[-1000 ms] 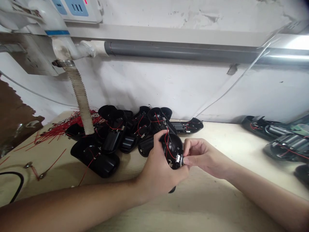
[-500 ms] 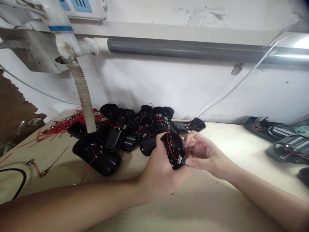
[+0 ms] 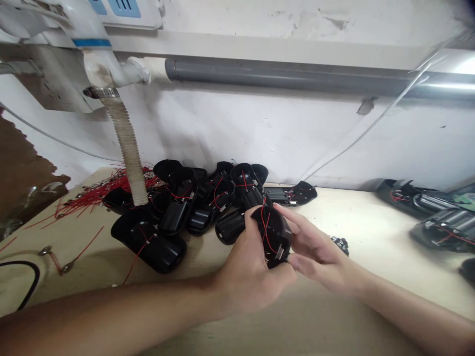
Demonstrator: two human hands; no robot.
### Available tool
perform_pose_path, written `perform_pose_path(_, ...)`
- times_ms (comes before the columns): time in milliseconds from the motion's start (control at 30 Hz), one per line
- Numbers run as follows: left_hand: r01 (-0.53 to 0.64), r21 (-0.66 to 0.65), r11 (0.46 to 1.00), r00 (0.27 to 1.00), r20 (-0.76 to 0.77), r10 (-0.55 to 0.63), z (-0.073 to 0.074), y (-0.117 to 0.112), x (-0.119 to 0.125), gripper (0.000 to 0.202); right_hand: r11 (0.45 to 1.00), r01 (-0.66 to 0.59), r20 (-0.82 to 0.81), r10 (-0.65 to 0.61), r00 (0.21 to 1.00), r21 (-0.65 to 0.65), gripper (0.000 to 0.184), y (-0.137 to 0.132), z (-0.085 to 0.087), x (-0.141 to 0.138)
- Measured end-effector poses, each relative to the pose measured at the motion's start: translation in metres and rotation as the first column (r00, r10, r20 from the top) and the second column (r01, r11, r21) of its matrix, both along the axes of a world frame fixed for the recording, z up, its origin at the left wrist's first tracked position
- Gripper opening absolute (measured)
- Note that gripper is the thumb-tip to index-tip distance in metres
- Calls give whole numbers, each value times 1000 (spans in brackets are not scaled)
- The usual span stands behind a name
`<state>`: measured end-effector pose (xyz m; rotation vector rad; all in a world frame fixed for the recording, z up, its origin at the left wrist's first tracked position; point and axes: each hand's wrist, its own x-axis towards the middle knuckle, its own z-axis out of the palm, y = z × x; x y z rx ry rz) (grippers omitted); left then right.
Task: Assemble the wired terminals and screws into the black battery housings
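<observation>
A black plastic housing point(image 3: 273, 232) with red wires and a small white connector on its rim is held above the table. My left hand point(image 3: 256, 272) wraps round its left and near side, thumb along the edge. On the other side, my right hand point(image 3: 319, 247) has its fingers and thumb against the housing's right wall. Just behind these lies a pile of similar black housings point(image 3: 178, 212), several with red wires showing. A small dark cluster of parts point(image 3: 339, 243) rests on the table beyond my right hand, partly covered by it.
Loose red wires with metal contacts point(image 3: 100, 193) are heaped at the table's left back. A ribbed hose point(image 3: 126, 148) hangs down to the pile. More housings point(image 3: 438, 207) lie at the right. A grey pipe point(image 3: 278, 76) runs along the wall. A black cable point(image 3: 35, 277) curves at left.
The housing has shifted slightly right and toward me, turning a little. My right hand's fingers have straightened along its side, and the small dark cluster now shows behind that hand.
</observation>
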<state>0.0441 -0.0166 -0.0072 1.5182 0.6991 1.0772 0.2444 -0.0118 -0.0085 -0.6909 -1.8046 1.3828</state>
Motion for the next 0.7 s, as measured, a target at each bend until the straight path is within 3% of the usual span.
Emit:
perform_pose_path(200,14,49,999,999,-33,-13,0,1,-1,61,999,32,-80,-34,996,-26,66,-3,5,-9)
perform_pose_path(400,26,-13,1000,999,-33,-27,-3,-1,-1,58,998,61,-85,-64,994,-30,65,-5,3,-10)
perform_pose_path(700,17,54,998,1000,8,-17,-2,-1,0,59,998,60,-72,-62,995,-32,66,-5,4,-9)
